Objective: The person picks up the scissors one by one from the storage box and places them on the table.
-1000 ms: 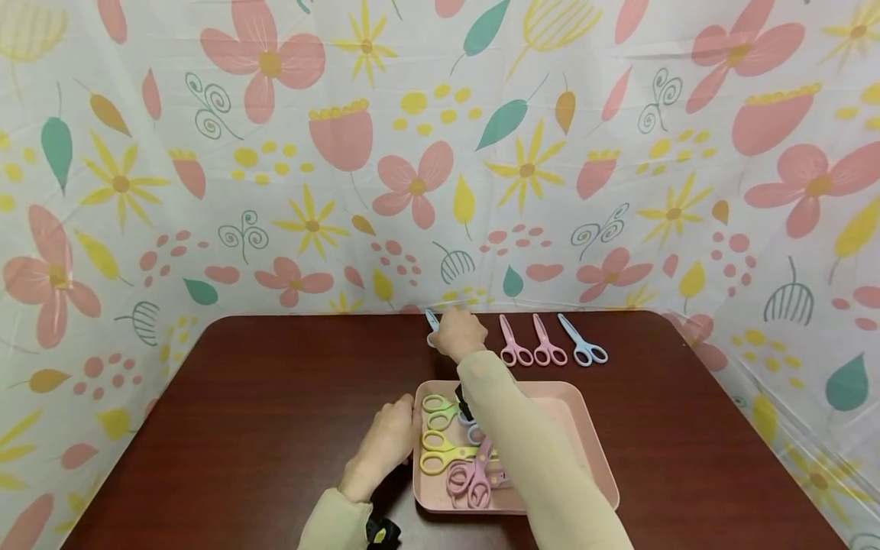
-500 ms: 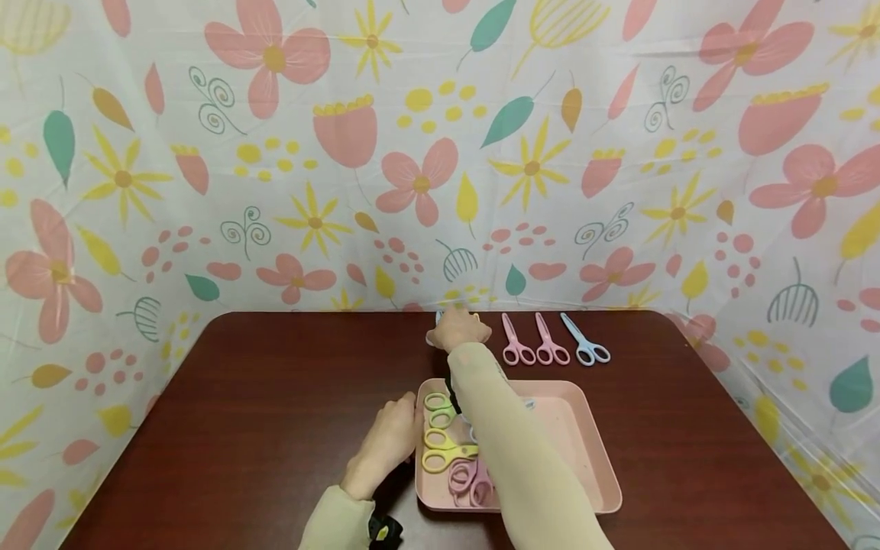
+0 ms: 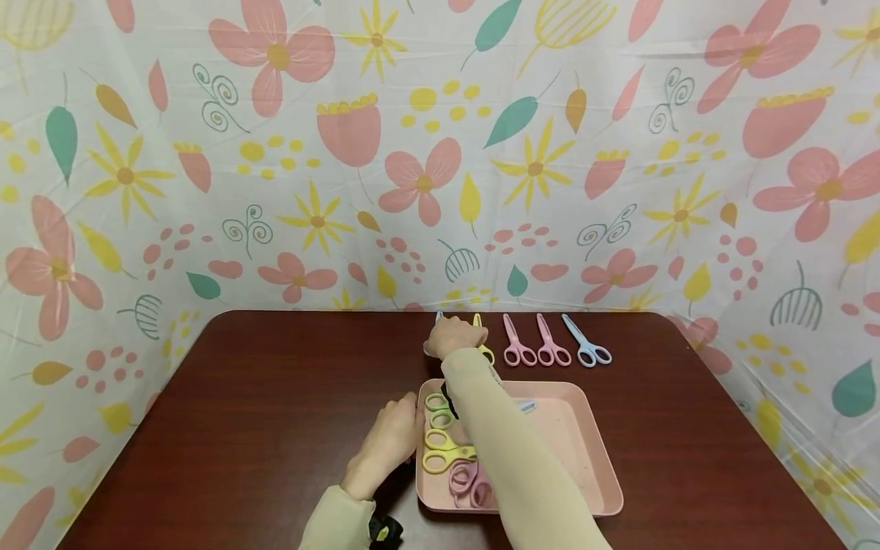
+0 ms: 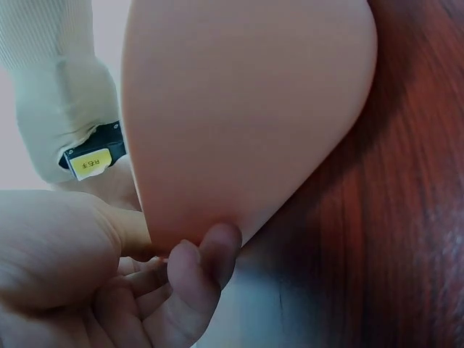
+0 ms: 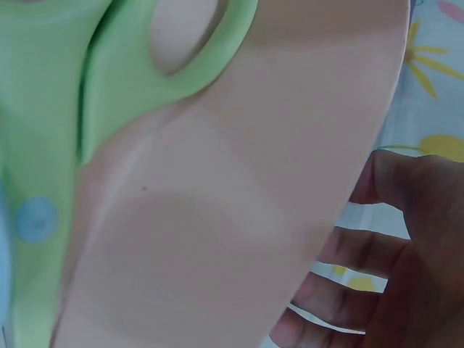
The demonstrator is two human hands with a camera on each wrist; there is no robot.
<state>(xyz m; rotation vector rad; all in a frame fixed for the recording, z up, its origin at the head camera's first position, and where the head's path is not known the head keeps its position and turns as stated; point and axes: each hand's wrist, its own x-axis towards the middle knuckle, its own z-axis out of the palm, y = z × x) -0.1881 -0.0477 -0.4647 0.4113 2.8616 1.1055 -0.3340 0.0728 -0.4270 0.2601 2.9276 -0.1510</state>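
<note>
My left hand [image 3: 387, 437] grips the left edge of a pink tray [image 3: 577, 447]; in the left wrist view its fingers [image 4: 190, 279] curl against the outer wall. Beyond the tray, my right hand [image 3: 456, 337] is over blue scissors [image 3: 440, 315] at the left end of a row and covers most of them. Yellow scissors [image 3: 477, 322] lie just right of that hand. In the right wrist view its fingers [image 5: 366, 250] look spread, but the tray hides their tips, so whether they pinch the blue scissors cannot be seen.
Two pink scissors [image 3: 544, 332] and another blue pair [image 3: 580, 340] continue the row to the right. Inside the tray are green [image 3: 440, 419], yellow [image 3: 440, 461] and pink scissors [image 3: 464, 477], partly under the right sleeve. A floral cloth [image 3: 344, 252] hangs behind the table's back edge.
My right hand has shifted slightly left from the yellow scissors, which now show beside it. The blue scissors under it have shifted slightly right. My left hand keeps its hold.
</note>
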